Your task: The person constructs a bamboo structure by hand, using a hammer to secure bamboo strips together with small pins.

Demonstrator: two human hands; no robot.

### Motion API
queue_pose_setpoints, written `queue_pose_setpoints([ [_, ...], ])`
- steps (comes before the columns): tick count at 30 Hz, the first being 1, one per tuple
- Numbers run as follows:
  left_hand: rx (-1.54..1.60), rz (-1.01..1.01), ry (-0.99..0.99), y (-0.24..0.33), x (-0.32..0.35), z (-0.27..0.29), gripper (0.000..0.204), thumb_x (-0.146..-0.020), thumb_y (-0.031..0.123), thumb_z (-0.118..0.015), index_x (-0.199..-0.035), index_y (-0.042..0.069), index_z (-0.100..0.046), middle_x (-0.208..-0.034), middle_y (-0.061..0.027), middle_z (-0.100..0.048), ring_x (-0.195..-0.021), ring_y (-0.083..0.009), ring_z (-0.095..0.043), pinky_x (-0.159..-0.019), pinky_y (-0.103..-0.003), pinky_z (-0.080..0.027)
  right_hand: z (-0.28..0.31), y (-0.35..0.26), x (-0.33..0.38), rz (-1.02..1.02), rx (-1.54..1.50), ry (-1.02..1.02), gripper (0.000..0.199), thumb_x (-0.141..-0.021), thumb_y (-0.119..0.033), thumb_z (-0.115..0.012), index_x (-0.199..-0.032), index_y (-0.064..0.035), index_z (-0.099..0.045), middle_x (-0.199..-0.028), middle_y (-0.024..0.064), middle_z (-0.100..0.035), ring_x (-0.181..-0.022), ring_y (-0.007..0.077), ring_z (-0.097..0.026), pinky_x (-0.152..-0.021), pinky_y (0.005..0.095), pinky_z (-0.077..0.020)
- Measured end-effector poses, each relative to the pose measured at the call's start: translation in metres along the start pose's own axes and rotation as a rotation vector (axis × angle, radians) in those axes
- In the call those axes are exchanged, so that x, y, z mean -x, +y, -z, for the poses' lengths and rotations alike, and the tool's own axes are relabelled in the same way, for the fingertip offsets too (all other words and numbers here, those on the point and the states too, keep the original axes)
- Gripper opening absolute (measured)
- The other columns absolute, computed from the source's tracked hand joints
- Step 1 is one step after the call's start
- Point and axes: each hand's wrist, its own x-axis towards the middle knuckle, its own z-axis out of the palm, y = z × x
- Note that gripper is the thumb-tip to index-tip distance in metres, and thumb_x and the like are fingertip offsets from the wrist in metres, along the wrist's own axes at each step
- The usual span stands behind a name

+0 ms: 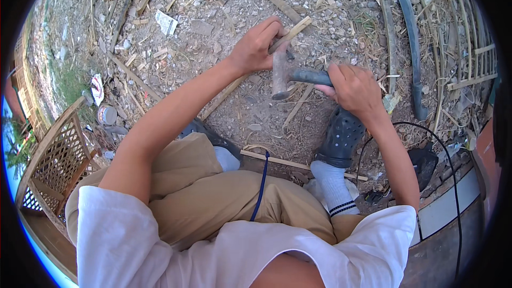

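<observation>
My left hand (260,45) is closed around a short split strip of bamboo or wood (298,28), whose pale end sticks out up and to the right. In my right hand (354,88) is a hammer (280,72), gripped by its dark handle. The worn metal head lies just below the strip, close to my left fingers. Whether head and strip touch, I cannot tell. Another strip (224,97) runs below my left wrist toward my left shoe; whether it is part of the held piece is unclear.
Gravelly ground (256,112) is littered with wood strips and scraps. A long dark curved object (410,37) lies at right. A black cable (453,181) loops near my right arm. My dark clog (341,136) stands below the hammer. A lattice-backed wooden chair (58,152) is at left.
</observation>
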Motion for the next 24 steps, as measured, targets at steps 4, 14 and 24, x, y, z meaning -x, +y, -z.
queue_pose_setpoints([
  [4,-0.024,0.000,-0.019,0.002,0.001,-0.001,0.026,-0.089,0.005,-0.080,-0.101,-0.001,-0.057,-0.097,-0.0095,-0.055,-0.066,-0.0182,-0.052,-0.059,-0.032,-0.045,0.006,0.005,0.000,0.002,-0.058,0.066,0.046,-0.096,-0.052,-0.070,-0.099,-0.0073,-0.062,-0.073,0.0087,-0.064,-0.066,0.0297,-0.072,-0.056,0.0423,-0.0560],
  [14,-0.013,0.024,-0.004,0.002,0.002,-0.002,0.023,-0.089,0.003,-0.078,-0.099,0.000,-0.057,-0.094,-0.0091,-0.054,-0.065,-0.0174,-0.052,-0.058,-0.031,-0.044,0.018,0.003,0.001,-0.462,-0.709,0.057,0.037,-0.110,-0.032,-0.060,-0.103,0.0035,-0.060,-0.064,0.0212,-0.063,-0.058,0.0431,-0.064,-0.055,0.0467,-0.0461],
  [24,-0.041,-0.043,0.034,0.001,-0.001,-0.003,0.024,-0.089,0.005,-0.079,-0.100,0.000,-0.058,-0.094,-0.0102,-0.056,-0.065,-0.0194,-0.057,-0.057,-0.033,-0.046,-0.003,-0.011,0.009,-0.394,-0.611,0.224,0.036,-0.110,-0.029,-0.060,-0.107,0.0066,-0.061,-0.060,0.0221,-0.057,-0.054,0.0425,-0.060,-0.053,0.0465,-0.0434],
])
